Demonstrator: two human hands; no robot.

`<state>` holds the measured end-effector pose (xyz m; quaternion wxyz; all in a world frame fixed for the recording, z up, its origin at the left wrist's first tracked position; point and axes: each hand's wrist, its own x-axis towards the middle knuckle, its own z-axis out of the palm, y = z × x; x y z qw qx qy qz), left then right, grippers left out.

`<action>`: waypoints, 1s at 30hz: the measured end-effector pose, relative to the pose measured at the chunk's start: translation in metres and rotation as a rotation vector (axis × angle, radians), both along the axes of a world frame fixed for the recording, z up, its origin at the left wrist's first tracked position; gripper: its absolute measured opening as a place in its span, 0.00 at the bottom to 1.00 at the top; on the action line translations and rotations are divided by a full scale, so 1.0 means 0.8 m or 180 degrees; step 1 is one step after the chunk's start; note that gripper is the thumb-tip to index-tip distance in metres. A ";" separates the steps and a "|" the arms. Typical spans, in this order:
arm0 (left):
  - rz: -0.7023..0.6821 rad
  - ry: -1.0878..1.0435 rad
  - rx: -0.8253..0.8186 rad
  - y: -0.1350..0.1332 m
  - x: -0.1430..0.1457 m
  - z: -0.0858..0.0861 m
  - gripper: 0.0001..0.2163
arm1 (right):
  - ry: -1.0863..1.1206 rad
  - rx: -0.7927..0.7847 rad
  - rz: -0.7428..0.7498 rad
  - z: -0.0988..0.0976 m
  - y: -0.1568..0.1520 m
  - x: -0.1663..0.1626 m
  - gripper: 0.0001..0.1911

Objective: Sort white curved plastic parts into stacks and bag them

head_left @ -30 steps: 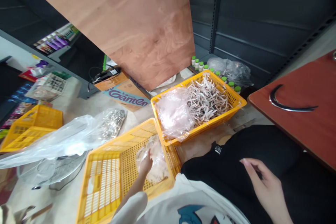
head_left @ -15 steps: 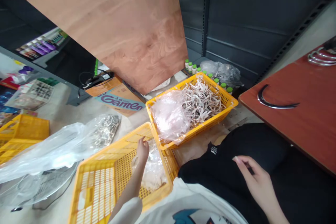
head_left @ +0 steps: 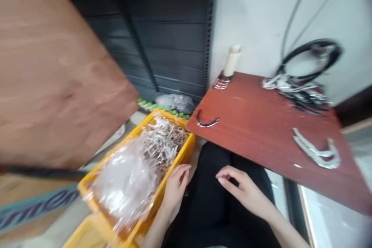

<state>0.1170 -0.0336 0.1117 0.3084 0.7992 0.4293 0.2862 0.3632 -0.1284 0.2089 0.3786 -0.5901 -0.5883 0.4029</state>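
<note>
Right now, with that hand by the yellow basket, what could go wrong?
The left hand rests at the rim of the yellow plastic basket, which sits partly on another yellow basket; a push might tip it. The crinkly clear plastic bag bulges over the edge and could slide out. The curved silver metal piece lies near the edge of the red-brown table and might get knocked off.

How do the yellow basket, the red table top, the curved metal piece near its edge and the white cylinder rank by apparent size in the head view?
1. red table top
2. yellow basket, cut off at the frame edge
3. white cylinder and curved metal piece: too alike to rank
</note>
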 end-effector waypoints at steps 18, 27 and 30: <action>-0.0686 -0.0242 0.2205 0.010 0.236 -0.002 0.20 | -0.3069 0.0182 -0.2745 0.043 0.235 0.424 0.16; -0.0536 -0.0574 0.2140 0.013 0.243 -0.015 0.18 | -0.2210 0.0379 -0.2928 0.058 0.255 0.468 0.07; -0.0590 -0.0589 0.2200 0.014 0.244 -0.011 0.18 | -0.1544 0.0461 -0.3086 0.087 0.249 0.472 0.10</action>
